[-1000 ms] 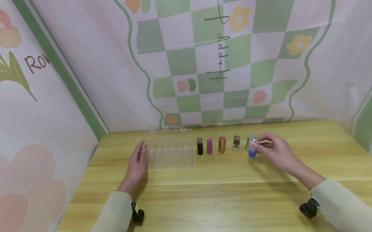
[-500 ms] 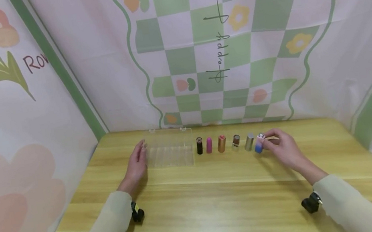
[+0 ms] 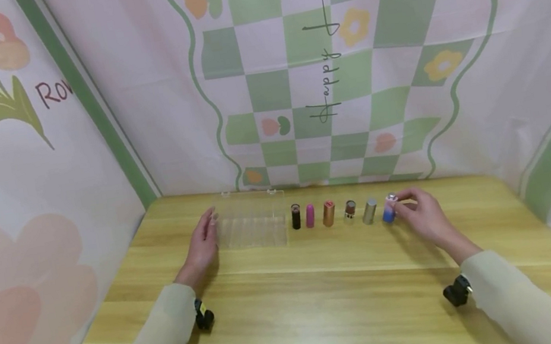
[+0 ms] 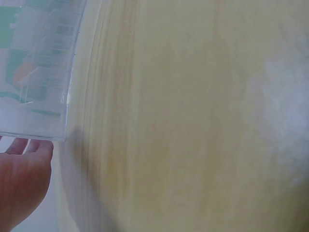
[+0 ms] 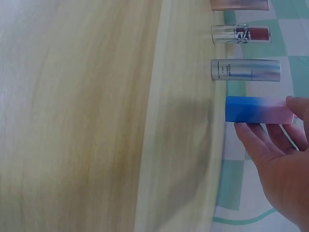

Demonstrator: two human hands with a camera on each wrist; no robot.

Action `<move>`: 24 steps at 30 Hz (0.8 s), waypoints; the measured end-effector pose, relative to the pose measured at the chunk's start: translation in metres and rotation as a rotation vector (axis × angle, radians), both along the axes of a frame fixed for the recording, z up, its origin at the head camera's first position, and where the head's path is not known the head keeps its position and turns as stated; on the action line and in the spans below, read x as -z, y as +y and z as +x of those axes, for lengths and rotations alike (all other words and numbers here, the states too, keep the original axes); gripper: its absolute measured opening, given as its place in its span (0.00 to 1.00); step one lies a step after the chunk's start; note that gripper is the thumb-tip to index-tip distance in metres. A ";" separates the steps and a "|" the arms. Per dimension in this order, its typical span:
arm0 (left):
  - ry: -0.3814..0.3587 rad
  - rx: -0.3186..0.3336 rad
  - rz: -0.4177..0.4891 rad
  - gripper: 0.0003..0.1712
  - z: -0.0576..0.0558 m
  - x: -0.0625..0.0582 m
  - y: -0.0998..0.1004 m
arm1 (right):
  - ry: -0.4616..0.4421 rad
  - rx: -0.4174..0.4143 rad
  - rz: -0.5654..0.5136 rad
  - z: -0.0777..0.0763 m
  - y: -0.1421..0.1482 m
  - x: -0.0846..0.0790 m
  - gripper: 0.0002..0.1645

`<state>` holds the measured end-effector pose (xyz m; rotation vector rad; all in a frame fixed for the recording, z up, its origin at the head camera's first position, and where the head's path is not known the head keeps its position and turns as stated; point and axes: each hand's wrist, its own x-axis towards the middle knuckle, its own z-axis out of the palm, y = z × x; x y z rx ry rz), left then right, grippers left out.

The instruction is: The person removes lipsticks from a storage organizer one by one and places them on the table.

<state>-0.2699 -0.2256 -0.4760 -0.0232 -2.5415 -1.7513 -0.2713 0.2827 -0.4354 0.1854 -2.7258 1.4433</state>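
In the head view my left hand [image 3: 202, 246] touches the left end of a clear compartment box [image 3: 252, 221]. The left wrist view has its fingertips [image 4: 44, 146] right at the box's end wall. My right hand [image 3: 424, 219] pinches an upright lipstick [image 3: 388, 209], blue at the bottom and pink higher up, at the right end of a row. In the right wrist view the thumb is on its pink part and the fingers lie along its other side. Just left of it stands a silver lipstick tube [image 3: 369, 212].
Left along the row stand a clear-based lipstick with a dark red top [image 3: 350, 209], a copper tube [image 3: 329, 213], a magenta tube [image 3: 310, 216] and a black tube [image 3: 296, 217] beside the box. The wooden table [image 3: 298, 313] meets a patterned cloth [image 3: 316, 87] behind.
My right hand has carried the blue and pink lipstick rightward, from in front of the silver tube to a spot at its right. The left hand and the box have stayed put.
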 end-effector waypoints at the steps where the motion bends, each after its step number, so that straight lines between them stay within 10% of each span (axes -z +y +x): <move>1: -0.001 0.000 -0.001 0.30 0.000 0.000 0.000 | 0.000 0.005 0.004 -0.001 0.001 0.001 0.31; 24: -0.010 0.022 -0.001 0.31 0.001 0.000 -0.002 | -0.014 0.028 -0.024 -0.003 0.004 0.015 0.31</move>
